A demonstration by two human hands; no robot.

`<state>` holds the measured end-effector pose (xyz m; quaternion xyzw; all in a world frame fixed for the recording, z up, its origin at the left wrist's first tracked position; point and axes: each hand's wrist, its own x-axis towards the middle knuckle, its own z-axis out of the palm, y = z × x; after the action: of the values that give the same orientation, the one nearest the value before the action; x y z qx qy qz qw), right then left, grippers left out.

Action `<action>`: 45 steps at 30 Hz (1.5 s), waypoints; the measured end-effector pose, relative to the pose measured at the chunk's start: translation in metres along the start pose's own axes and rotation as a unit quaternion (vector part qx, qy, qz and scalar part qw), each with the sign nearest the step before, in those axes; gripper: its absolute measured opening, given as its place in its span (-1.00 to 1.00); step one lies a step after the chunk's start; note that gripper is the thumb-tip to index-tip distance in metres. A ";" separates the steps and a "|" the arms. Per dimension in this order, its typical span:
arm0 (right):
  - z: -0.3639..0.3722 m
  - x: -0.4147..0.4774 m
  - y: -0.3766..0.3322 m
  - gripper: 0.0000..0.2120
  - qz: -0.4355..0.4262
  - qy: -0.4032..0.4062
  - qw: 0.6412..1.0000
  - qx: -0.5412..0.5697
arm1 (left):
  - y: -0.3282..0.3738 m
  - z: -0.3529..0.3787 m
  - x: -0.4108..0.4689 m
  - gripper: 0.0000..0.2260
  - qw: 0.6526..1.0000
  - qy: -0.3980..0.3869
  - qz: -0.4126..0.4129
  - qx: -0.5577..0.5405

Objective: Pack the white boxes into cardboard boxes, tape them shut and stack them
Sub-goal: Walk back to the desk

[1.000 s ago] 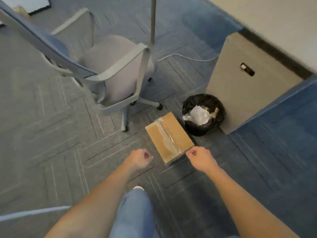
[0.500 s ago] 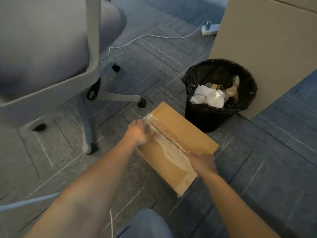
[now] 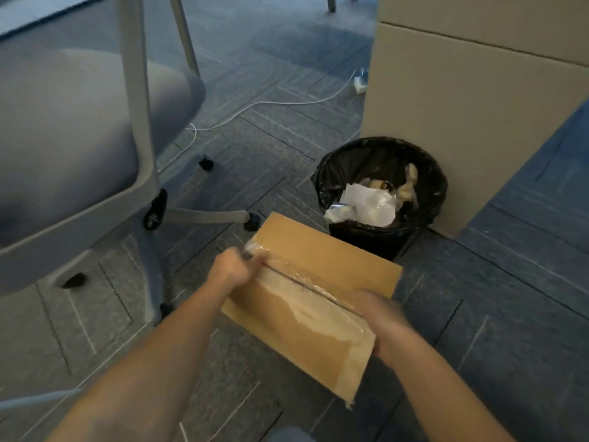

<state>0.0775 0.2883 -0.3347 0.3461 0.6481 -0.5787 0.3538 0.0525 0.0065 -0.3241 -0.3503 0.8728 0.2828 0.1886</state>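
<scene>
Little has shifted since half a second ago: both grips sit at the same two ends of the cardboard box (image 3: 322, 250), now seen from closer. Left grip (image 3: 237, 269) is curled tight over the far-left end, where the clear tape (image 3: 315, 293) starts, and is clamped on the box. Right grip (image 3: 381, 314) is at the near-right end, fingers wrapped over the edge, clamped on the box too. Both are blurred.

Box flaps are closed. Tape runs along the centre seam from one grip to the other, wrinkled on the near half. Box sits low over the grey carpet floor (image 3: 287, 148); I cannot tell whether it rests there or is lifted.

Black bin (image 3: 439, 193) stands just beyond the box's far side, with paper and plastic scraps inside. Grey office chair (image 3: 79, 138) is to the left. Large tan carton (image 3: 462, 116) stands behind the bin. White cable (image 3: 271, 105) trails across the carpet beyond.
</scene>
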 end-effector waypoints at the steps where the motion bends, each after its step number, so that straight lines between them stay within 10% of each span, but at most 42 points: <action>1: -0.013 -0.015 -0.008 -0.42 -0.003 -0.011 1.000 -0.006 | 0.009 -0.009 -0.019 -0.16 0.999 0.036 -0.012 -0.002; 5: -0.066 -0.103 -0.051 -0.32 -0.021 -0.084 0.996 -0.035 | 0.051 -0.045 -0.115 -0.47 0.988 0.134 -0.054 -0.046; 18: -0.306 -0.487 -0.253 0.20 -0.106 -0.118 0.966 -0.203 | 0.267 -0.237 -0.494 -0.55 0.975 0.195 -0.067 -0.086; 24: -0.403 -0.598 -0.334 -0.42 -0.214 -0.119 0.938 -0.244 | 0.374 -0.290 -0.597 -0.60 0.970 0.210 -0.011 -0.124; 45: -0.691 -0.704 -0.312 -0.86 -0.207 0.334 0.916 -0.085 | 0.655 -0.196 -0.680 -0.59 0.933 -0.059 0.281 -0.215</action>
<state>0.1285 0.9206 0.4829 0.3464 0.8324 -0.4322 0.0169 0.0212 0.6162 0.4219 -0.1051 0.8414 0.5250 0.0726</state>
